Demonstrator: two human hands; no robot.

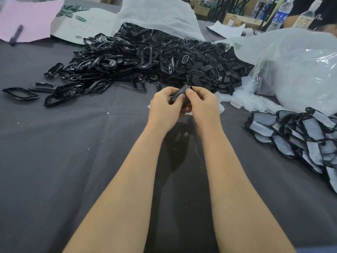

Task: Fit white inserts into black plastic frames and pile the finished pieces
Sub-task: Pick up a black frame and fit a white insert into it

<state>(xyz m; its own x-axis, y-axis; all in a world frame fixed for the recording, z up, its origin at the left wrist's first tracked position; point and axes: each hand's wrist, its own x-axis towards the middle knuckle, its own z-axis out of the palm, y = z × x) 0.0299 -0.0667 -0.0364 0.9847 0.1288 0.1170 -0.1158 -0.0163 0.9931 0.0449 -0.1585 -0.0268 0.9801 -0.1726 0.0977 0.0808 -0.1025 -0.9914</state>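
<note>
Near the middle of the grey-covered table (pixel 76 143), the left hand (pixel 164 110) and right hand (pixel 204 106) meet, both pinching one dark piece (pixel 180 94) that stands up between their thumbs. Behind them, toward the far edge, lies the heap of black frames (pixel 145 57). Along the right edge sits the pile of finished pieces (pixel 299 137), beside loose white inserts (pixel 246 101).

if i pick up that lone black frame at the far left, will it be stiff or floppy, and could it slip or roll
Probably stiff: the black frame keeps its open loop shape lying flat on the grey cloth. Likely light, being a thin rim round a hollow middle. Its glossy surface may be slippery; flat, it should not roll.
</note>
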